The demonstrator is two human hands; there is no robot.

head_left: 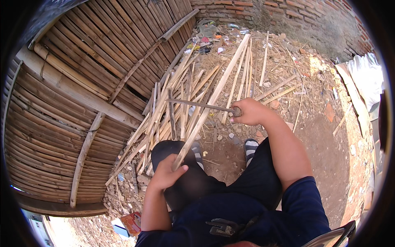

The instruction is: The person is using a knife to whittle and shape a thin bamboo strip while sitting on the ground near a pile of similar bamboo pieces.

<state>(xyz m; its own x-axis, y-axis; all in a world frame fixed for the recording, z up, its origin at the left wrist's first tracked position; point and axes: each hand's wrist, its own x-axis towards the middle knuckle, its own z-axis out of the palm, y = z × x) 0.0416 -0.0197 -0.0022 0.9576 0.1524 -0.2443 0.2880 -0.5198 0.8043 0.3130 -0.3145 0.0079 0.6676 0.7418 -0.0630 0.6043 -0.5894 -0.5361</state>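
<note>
Here, a long bamboo slat [210, 103] rests across the raised left knee, a blade [197, 105] laid over it.

The left hand [166, 173] is clenched around the slat's near end; the right hand [249, 112] grips the handle of a slim, dark knife. The slat looks light and springy, stiff along its length but likely to split — its edges probably sharp and splintery, so a hold low on the near end, well apart from the blade, seems safest. More slats [181, 94] lie piled beside the bamboo wall [82, 82].

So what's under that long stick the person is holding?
Under the long bamboo strip lie a pile of bamboo strips, dirt and the person's knee. The left hand hides its lower end.
</note>
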